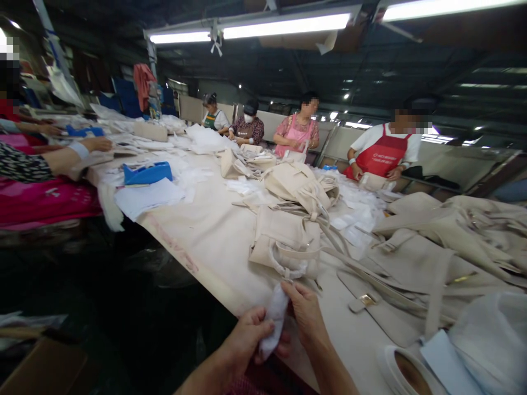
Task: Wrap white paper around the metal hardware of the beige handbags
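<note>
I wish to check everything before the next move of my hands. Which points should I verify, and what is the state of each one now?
1. Left fingers gripping the white wrap: ok, near its lower end.
2. Right fingers gripping it: ok, near the upper end.
3. Wrap's inside known: cannot tell, its contents are hidden.
4. Nearest beige bag supported: ok, it lies on the table beyond the hands.
5. Table's right side uncluttered: not ok, beige pieces are heaped there.
</note>
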`<action>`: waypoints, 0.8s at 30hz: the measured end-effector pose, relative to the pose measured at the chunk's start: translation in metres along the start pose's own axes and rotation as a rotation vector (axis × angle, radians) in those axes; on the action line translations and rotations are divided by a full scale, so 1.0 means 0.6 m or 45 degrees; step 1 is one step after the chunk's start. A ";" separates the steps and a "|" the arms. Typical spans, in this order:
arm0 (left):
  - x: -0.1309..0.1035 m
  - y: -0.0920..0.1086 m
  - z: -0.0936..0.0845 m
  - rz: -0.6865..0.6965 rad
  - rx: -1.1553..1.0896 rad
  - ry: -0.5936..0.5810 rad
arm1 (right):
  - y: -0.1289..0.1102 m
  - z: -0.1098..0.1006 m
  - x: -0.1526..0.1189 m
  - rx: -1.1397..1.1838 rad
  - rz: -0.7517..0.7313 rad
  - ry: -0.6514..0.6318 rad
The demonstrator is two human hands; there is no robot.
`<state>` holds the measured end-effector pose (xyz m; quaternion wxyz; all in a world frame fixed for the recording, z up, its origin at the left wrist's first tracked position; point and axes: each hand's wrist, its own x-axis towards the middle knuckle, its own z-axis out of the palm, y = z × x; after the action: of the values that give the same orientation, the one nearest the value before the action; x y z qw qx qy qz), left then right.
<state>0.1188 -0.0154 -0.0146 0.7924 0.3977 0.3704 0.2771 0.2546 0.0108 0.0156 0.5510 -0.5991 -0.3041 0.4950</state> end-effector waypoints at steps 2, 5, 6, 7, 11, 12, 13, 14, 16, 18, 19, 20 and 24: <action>-0.017 0.012 -0.009 0.018 0.293 0.039 | 0.003 -0.003 0.001 0.013 0.007 -0.002; -0.040 0.037 -0.008 0.487 0.852 0.460 | 0.006 -0.008 0.007 -0.081 -0.063 0.025; -0.043 0.046 -0.003 0.660 0.961 0.564 | 0.006 -0.009 0.008 -0.108 -0.088 0.030; -0.043 0.053 0.004 0.782 1.021 0.610 | 0.007 -0.009 0.010 -0.124 -0.109 0.032; -0.011 0.065 0.035 0.787 1.044 0.595 | 0.005 -0.006 0.007 -0.118 -0.148 0.027; 0.001 0.064 0.040 0.751 0.996 0.610 | 0.004 -0.006 0.005 -0.106 -0.145 0.019; 0.011 0.064 0.044 0.713 0.922 0.618 | 0.003 -0.007 0.002 -0.090 -0.135 0.001; 0.020 0.063 0.047 0.680 0.826 0.618 | 0.002 -0.008 0.001 -0.077 -0.125 -0.028; 0.034 0.063 0.048 0.638 0.610 0.595 | 0.001 -0.011 -0.001 -0.084 -0.114 -0.108; 0.042 0.064 0.044 0.614 0.421 0.545 | 0.002 -0.016 0.001 -0.161 -0.141 -0.157; 0.046 0.065 0.041 0.609 0.355 0.510 | 0.002 -0.018 0.003 -0.229 -0.176 -0.143; 0.049 0.065 0.038 0.604 0.311 0.475 | 0.003 -0.020 0.004 -0.314 -0.222 -0.094; 0.063 0.063 0.027 0.571 0.243 0.418 | 0.002 -0.021 -0.001 -0.780 -0.427 0.247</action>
<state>0.1481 0.0254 0.0098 0.5998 0.4922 0.4209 0.4699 0.2659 0.0054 0.0135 0.4459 -0.7224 -0.4785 0.2245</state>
